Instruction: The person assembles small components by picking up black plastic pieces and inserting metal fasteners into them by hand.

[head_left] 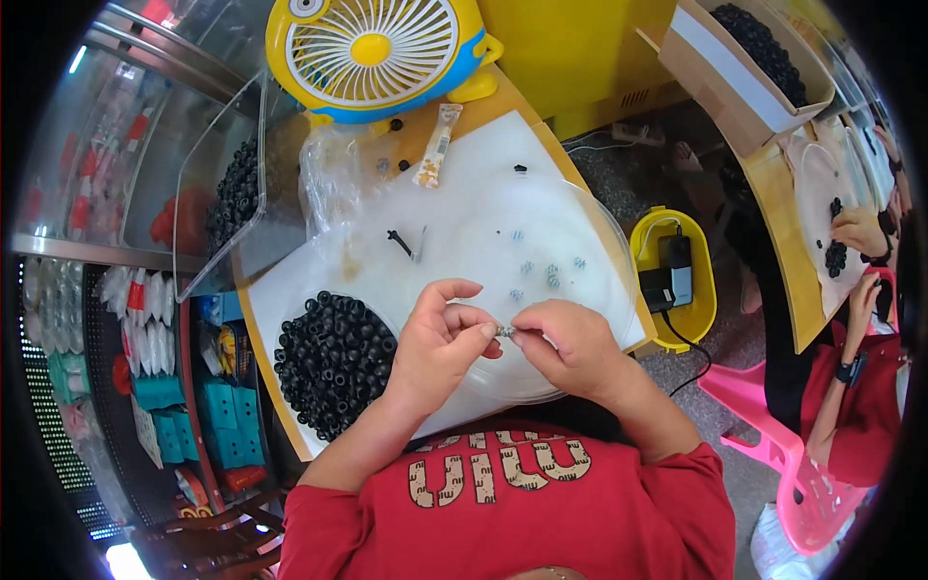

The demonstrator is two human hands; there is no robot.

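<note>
Over the near edge of a clear round tray [619,242], my left hand [440,338] and my right hand [570,348] meet fingertip to fingertip. Both pinch one small silvery-grey piece [505,331], too small to make out in detail. Several similar grey patterned pieces [552,275] lie scattered on the tray just beyond my fingers. To the left of my left hand is a heap of black ring-shaped beads [333,362] in a clear round dish. A short black stick-like thing [398,242] and a thin metal strip [420,244] rest beyond that heap.
A yellow and blue fan [372,58] stands at the back, with a crumpled clear bag [333,179] before it. More black beads fill a clear bin [232,198] at left. A yellow bin [706,300] holds chargers. At right, another person's hands [860,232] work beside a pink chair [788,464].
</note>
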